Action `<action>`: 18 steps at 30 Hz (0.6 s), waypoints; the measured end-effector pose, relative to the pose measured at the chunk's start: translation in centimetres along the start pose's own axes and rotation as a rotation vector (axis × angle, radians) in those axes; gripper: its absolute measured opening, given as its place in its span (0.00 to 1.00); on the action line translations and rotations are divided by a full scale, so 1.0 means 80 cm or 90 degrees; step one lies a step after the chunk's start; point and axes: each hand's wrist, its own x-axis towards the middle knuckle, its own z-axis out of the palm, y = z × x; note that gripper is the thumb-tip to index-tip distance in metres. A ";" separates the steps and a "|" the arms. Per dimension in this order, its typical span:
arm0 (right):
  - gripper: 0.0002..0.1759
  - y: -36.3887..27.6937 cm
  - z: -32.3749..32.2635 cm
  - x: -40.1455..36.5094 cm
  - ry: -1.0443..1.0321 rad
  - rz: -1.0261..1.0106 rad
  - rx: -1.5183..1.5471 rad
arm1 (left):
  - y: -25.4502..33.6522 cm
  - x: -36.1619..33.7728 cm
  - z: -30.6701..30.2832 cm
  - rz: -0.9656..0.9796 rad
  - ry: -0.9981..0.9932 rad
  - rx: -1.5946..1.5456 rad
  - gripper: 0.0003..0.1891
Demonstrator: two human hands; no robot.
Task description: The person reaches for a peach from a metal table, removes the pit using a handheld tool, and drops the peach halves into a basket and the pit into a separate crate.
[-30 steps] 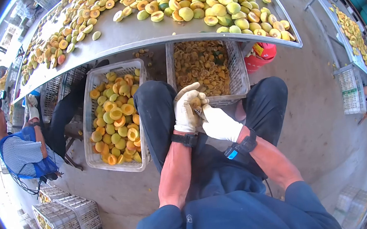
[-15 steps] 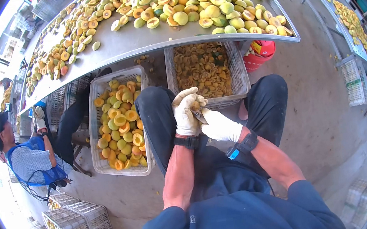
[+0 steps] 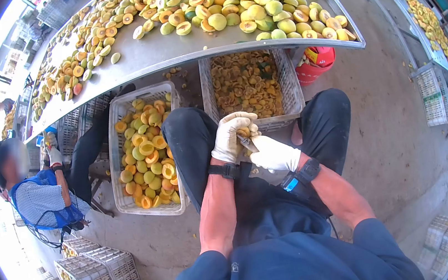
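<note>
Metal table (image 3: 167, 43), left fingers (image 3: 239, 117) curled around fruit (image 3: 242, 132), right fingers (image 3: 263, 147) gripping metal tool (image 3: 249, 145)

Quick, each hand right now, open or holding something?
Left hand: closed, holding a fruit piece.
Right hand: closed, holding a small metal tool.

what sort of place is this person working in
Most likely a fruit-processing workshop: a metal table is covered with halved fruit, one plastic crate holds more cut fruit and another crate brownish scraps, and a co-worker sits nearby.
</note>
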 end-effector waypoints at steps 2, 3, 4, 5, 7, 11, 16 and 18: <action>0.09 -0.002 -0.003 -0.007 -0.021 0.007 0.115 | -0.002 0.003 -0.005 -0.018 -0.021 0.031 0.11; 0.09 -0.007 -0.005 -0.010 -0.021 0.005 0.117 | -0.002 0.001 -0.002 -0.018 -0.021 0.033 0.11; 0.07 -0.014 -0.009 -0.013 -0.045 0.030 0.156 | -0.004 0.000 0.001 0.006 -0.006 0.035 0.11; 0.06 -0.018 -0.012 -0.014 -0.067 0.054 0.195 | -0.004 -0.002 0.005 0.032 0.008 0.038 0.11; 0.07 -0.018 -0.012 -0.014 -0.073 0.055 0.241 | -0.004 -0.005 0.012 0.067 0.018 0.044 0.11; 0.07 -0.009 -0.005 -0.011 -0.063 0.055 0.295 | -0.011 -0.004 0.009 0.187 0.014 0.078 0.11; 0.05 -0.017 0.002 -0.018 -0.099 0.071 0.516 | -0.003 -0.006 0.017 0.181 0.066 0.139 0.11; 0.04 -0.016 0.001 -0.017 -0.103 0.086 0.587 | 0.000 -0.004 0.021 0.100 0.081 0.060 0.11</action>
